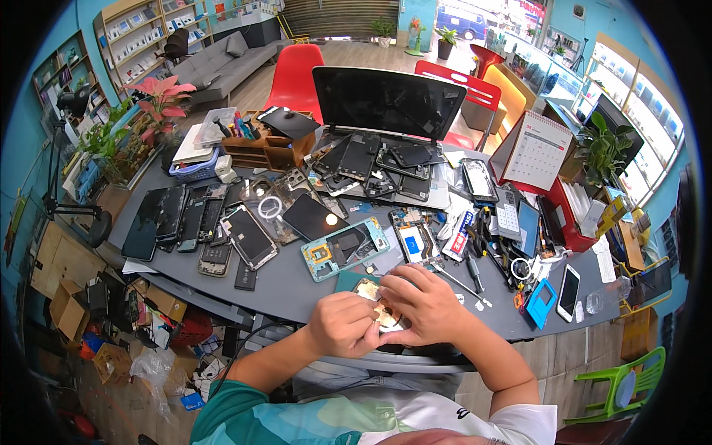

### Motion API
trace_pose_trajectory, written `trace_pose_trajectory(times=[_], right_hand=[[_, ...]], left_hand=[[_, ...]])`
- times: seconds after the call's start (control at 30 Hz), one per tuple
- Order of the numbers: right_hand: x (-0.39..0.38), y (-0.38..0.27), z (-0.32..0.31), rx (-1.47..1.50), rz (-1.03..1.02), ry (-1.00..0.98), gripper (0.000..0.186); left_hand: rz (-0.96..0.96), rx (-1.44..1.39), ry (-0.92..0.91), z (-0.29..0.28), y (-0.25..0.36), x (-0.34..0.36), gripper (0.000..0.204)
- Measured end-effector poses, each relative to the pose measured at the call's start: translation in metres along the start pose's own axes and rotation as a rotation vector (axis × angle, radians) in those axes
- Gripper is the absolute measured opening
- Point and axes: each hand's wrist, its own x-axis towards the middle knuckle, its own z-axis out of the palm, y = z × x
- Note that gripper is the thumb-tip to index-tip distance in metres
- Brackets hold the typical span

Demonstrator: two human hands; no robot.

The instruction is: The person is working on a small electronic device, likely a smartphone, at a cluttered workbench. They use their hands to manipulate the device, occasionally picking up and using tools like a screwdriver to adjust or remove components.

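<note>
Close to the table's front edge, my two hands meet over a small flat white and copper-coloured piece (387, 317), partly covered by my fingers. My left hand (343, 323) is closed, its fingertips pinched at the piece's left side; whatever is between them is hidden. Bent around the piece's right side, my right hand (421, 305) grips it between thumb and fingers. Just beyond lies a light-blue phone frame (345, 248) with its inside exposed. An opened phone (415, 241) with a blue-labelled battery rests to its right.
Phone screens and shells (251, 236) cover the table's left side. A large black monitor (386, 100) stands behind stacked phone parts. On the right are a screwdriver (475, 273), pliers, a blue tray (541, 302), a white phone (568, 293) and a desk calendar (532, 152).
</note>
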Motion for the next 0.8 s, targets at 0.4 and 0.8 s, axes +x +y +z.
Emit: trace_pose_trajectory(times=[0.4,0.8], right_hand=[[-0.0001,-0.0018,0.0017,-0.063,0.022,-0.034,0.086],[-0.004,0.0005,0.0029,-0.008,0.022,0.0,0.08]], left_hand=[[-0.003,0.011,0.01,0.0014,0.0005,-0.0034,0.007],[-0.014,0.009,0.004,0.0024,0.001,-0.0046,0.009]])
